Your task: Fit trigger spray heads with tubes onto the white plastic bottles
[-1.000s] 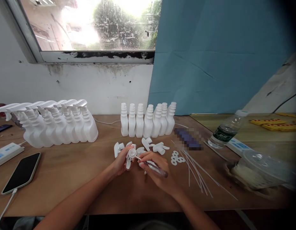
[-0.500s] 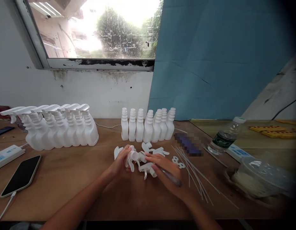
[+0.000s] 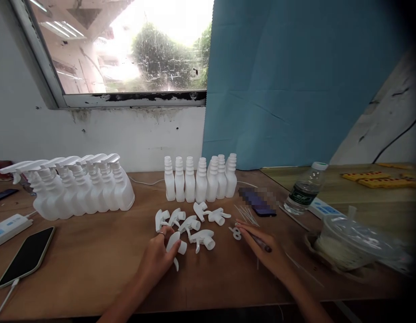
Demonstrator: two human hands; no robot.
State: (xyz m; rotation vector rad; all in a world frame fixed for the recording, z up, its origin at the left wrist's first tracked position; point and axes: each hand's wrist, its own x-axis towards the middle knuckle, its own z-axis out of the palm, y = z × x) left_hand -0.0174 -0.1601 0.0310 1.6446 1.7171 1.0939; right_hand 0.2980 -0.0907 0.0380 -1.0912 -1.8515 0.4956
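Note:
My left hand (image 3: 159,253) grips a white trigger spray head (image 3: 174,242), its collar facing right. Several more spray heads lie just beyond it, among them one (image 3: 203,238) to its right and another (image 3: 219,215) farther back. In my right hand (image 3: 266,253) is a slim, dark, pen-like tool (image 3: 260,242); its exact kind is unclear. The fingertips of that hand are at a small group of flat white rings (image 3: 236,233), and whether they touch them I cannot tell. Behind the rings lie several thin white tubes (image 3: 246,214), partly hidden by my right hand.
Uncapped white bottles (image 3: 201,181) stand in a row at the back. Bottles with spray heads (image 3: 83,188) stand at left, near a phone (image 3: 28,255) on a cable. A water bottle (image 3: 304,190), power strip (image 3: 324,209) and lidded plastic cup (image 3: 349,244) are at right.
My right hand has moved right, from the spray heads to the white rings. My left hand has come nearer with a spray head in it. The camera view has shifted slightly.

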